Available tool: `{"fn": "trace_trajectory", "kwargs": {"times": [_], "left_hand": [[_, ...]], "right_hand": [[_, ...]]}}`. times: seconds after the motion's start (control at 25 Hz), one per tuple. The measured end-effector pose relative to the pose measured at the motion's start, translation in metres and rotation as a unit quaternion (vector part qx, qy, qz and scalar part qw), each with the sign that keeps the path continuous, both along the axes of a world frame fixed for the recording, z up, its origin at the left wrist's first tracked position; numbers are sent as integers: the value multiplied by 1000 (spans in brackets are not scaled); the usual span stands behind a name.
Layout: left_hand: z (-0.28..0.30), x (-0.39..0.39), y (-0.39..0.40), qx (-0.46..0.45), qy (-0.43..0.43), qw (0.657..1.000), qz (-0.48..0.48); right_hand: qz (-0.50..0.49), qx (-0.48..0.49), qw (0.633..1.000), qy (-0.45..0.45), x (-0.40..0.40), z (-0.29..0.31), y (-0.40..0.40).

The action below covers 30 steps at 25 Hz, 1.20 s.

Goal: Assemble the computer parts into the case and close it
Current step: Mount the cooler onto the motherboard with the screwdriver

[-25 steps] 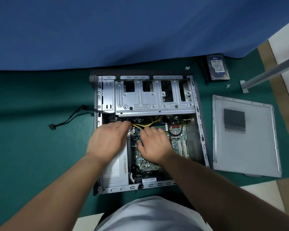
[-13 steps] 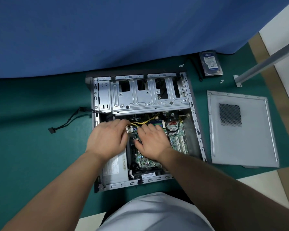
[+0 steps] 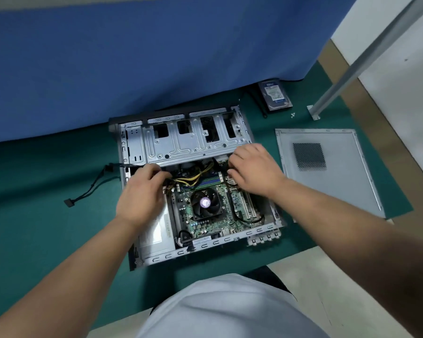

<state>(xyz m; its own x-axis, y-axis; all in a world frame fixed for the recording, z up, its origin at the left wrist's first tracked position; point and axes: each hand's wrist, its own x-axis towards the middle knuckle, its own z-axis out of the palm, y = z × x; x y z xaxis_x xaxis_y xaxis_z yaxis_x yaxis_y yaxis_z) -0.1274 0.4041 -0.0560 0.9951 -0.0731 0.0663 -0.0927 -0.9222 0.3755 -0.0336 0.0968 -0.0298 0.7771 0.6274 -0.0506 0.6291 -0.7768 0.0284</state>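
Fingers (image 3: 154, 170) of the left hand (image 3: 142, 196) curl around the cables (image 3: 191, 178) inside the open case (image 3: 193, 250) (flat on the green desk (image 3: 34, 215)); the right hand (image 3: 257, 172) reaches palm-down, fingers bent, grip unclear. The fan (image 3: 205, 203) is exposed. Beyond lie the panel (image 3: 332, 181) and drive (image 3: 275, 93).

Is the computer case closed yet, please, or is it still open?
Open. The side panel lies flat on the mat right of the case, and the fan inside is exposed.

Both forearms reach from the frame's lower corners toward its centre, the left hand (image 3: 142, 193) with fingers curled, the right hand (image 3: 255, 169) knuckles-up with fingers bent downward.
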Motion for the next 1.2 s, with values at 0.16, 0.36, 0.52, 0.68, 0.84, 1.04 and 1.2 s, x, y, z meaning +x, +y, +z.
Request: {"fn": "trace_trajectory", "kwargs": {"times": [0.16, 0.36, 0.52, 0.68, 0.84, 1.04, 1.2], "left_hand": [[9, -1, -40, 38, -75, 991, -109], [-9, 16, -117, 73, 284, 945, -141], [-38, 29, -132, 129, 311, 935, -115], [-56, 33, -127, 154, 294, 935, -124], [-63, 31, -131, 167, 293, 935, -113], [-65, 37, -131, 175, 316, 925, -119], [-66, 34, -133, 182, 308, 926, -118]], "right_hand": [[-9, 11, 1000, 9, 2, -11, -12], [-91, 55, 994, 8, 3, -15, -11], [-88, 35, 995, 27, 8, -15, -12], [-93, 35, 995, 32, 9, -16, -12], [-94, 46, 994, 31, 9, -17, -13], [-92, 39, 995, 9, 8, -20, -14], [-92, 36, 995, -6, 7, -22, -14]]}}
